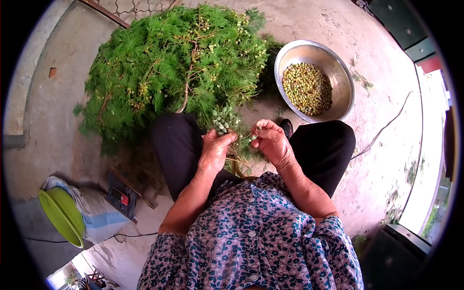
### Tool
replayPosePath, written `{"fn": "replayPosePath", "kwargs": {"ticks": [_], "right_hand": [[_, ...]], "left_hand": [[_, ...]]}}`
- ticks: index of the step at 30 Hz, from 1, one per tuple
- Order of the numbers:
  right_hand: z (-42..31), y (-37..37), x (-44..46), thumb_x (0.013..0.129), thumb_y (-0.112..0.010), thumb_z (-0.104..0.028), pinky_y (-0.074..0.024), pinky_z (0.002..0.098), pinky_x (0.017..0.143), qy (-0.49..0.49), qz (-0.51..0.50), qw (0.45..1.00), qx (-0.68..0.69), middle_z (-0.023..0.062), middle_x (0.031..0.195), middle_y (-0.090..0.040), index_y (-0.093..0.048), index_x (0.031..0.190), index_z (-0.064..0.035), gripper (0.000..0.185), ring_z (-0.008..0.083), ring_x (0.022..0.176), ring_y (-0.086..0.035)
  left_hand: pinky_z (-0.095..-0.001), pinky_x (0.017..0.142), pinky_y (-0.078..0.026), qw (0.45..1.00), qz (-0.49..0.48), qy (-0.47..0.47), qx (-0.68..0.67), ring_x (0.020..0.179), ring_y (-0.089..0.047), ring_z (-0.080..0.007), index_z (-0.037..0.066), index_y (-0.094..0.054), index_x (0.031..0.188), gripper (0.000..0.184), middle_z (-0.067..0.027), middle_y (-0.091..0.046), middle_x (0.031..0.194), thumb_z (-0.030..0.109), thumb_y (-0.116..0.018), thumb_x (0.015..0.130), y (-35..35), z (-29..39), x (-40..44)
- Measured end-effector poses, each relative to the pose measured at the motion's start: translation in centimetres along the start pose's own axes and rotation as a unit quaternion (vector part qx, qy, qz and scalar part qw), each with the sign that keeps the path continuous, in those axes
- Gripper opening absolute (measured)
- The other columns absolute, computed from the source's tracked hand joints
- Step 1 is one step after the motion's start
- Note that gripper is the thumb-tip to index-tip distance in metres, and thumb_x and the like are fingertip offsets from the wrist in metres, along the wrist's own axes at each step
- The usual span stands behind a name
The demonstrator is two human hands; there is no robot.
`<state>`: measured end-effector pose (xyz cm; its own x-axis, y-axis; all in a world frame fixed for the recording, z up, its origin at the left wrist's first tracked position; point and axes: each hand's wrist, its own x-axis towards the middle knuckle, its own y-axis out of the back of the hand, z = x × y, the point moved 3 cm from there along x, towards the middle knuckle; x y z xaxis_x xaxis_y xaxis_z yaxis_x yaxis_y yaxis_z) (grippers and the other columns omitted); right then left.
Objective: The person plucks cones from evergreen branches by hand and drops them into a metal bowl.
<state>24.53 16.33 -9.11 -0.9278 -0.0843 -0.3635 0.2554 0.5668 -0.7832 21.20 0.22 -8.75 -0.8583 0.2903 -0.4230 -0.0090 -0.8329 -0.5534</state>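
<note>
Between my knees, my left hand [217, 148] is closed round a small green sprig [224, 120] with pale green cones on it. Close by on the right, my right hand [274, 141] pinches small green cones [253, 137] between thumb and fingers. Beyond my left knee lies a large heap of leafy green branches [164, 63] dotted with yellowish cones. A metal basin [344, 89] stands past my right knee, and many green and brown cones [307, 89] cover part of its bottom.
A lime green basin [62, 217] leans on a white and blue sack [104, 212] at the lower left. A thin cable [384, 126] runs over the concrete floor at the right. Dark cabinets [394, 261] stand at the right edge.
</note>
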Motion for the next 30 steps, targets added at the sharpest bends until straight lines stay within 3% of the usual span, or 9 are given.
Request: {"fn": "replayPosePath", "kwargs": {"ticks": [2,7,10,17,21,22,23,26,30], "right_hand": [[-0.2,-0.7,-0.2,0.086,-0.056,-0.023,-0.0446,0.0252,0.055,-0.005,0.010,1.000,-0.023,0.0049,0.073,-0.059,-0.057,0.092,-0.0030,0.021,0.0137,0.062,-0.056],[0.4,-0.6,-0.5,0.086,-0.057,-0.025,-0.0430,0.0227,0.051,-0.045,0.002,0.995,-0.087,0.0028,0.074,-0.058,-0.057,0.099,-0.0046,0.024,0.0112,0.062,-0.057],[0.9,-1.5,-0.8,0.084,-0.060,-0.015,-0.0416,0.0206,0.047,-0.017,0.026,0.995,-0.094,0.0017,0.071,-0.058,-0.058,0.096,-0.0047,0.016,0.0091,0.058,-0.056],[1.1,-0.9,-0.3,0.081,-0.062,-0.007,-0.0385,0.0189,0.042,0.035,0.040,0.975,-0.216,-0.0005,0.062,-0.056,-0.060,0.087,-0.0021,0.008,0.0067,0.049,-0.049],[1.2,-0.8,-0.4,0.083,-0.060,-0.010,-0.0385,0.0214,0.044,0.052,0.101,0.977,-0.180,0.0003,0.062,-0.056,-0.060,0.084,-0.0017,0.008,0.0084,0.049,-0.048],[1.4,-0.9,-0.4,0.085,-0.057,-0.015,-0.0375,0.0221,0.044,0.053,0.182,0.970,-0.155,0.0005,0.058,-0.054,-0.060,0.085,-0.0038,0.012,0.0099,0.046,-0.047],[1.1,0.3,0.0,0.087,-0.053,-0.014,-0.0400,0.0239,0.049,0.049,0.176,0.980,-0.076,0.0024,0.067,-0.055,-0.058,0.086,-0.0038,0.011,0.0113,0.055,-0.051],[-0.5,0.9,0.0,0.086,-0.050,-0.006,-0.0430,0.0255,0.058,0.050,0.147,0.985,-0.074,0.0051,0.084,-0.057,-0.055,0.091,-0.0040,0.008,0.0149,0.071,-0.056],[1.5,0.2,0.0,0.084,-0.052,-0.004,-0.0438,0.0258,0.058,-0.035,0.017,0.998,-0.048,0.0041,0.082,-0.058,-0.055,0.093,-0.0039,0.010,0.0157,0.070,-0.057]], "left_hand": [[-0.0239,0.067,-0.046,1.000,0.007,-0.011,0.022,0.071,-0.056,-0.0102,0.006,-0.060,0.082,0.014,-0.0007,-0.061,0.078,-0.004,-0.064,0.072,-0.2,0.2,-0.1],[-0.0235,0.066,-0.045,0.999,0.023,-0.036,0.015,0.069,-0.055,-0.0092,0.004,-0.061,0.085,0.016,-0.0007,-0.062,0.080,-0.002,-0.065,0.071,-0.5,0.5,-0.3],[-0.0260,0.075,-0.045,0.998,0.002,-0.018,0.052,0.078,-0.056,-0.0108,0.005,-0.059,0.093,0.024,0.0004,-0.061,0.086,-0.002,-0.065,0.071,0.3,0.2,-0.1],[-0.0249,0.072,-0.046,0.994,-0.019,-0.008,0.111,0.075,-0.056,-0.0103,0.004,-0.058,0.093,0.024,-0.0001,-0.061,0.085,-0.001,-0.066,0.071,-0.4,0.3,-0.5],[-0.0258,0.072,-0.047,0.995,-0.008,-0.019,0.094,0.075,-0.058,-0.0118,0.004,-0.058,0.091,0.023,-0.0015,-0.061,0.084,-0.004,-0.066,0.070,0.1,-0.7,-0.1],[-0.0258,0.072,-0.047,0.995,-0.008,-0.019,0.094,0.075,-0.058,-0.0118,0.004,-0.058,0.091,0.023,-0.0015,-0.061,0.084,-0.004,-0.066,0.070,0.4,-0.6,-0.2],[-0.0253,0.070,-0.047,0.997,0.008,-0.028,0.066,0.074,-0.058,-0.0114,0.004,-0.058,0.090,0.024,-0.0015,-0.061,0.083,-0.005,-0.066,0.069,0.6,-0.5,-0.3],[-0.0251,0.068,-0.048,0.998,0.037,-0.047,0.020,0.073,-0.058,-0.0116,0.004,-0.058,0.089,0.024,-0.0016,-0.061,0.082,-0.007,-0.066,0.068,0.5,-0.2,-0.2],[-0.0250,0.068,-0.048,0.996,0.060,-0.061,0.015,0.073,-0.058,-0.0125,0.004,-0.057,0.088,0.024,-0.0021,-0.061,0.082,-0.008,-0.065,0.068,0.8,-0.2,-0.1]]}}
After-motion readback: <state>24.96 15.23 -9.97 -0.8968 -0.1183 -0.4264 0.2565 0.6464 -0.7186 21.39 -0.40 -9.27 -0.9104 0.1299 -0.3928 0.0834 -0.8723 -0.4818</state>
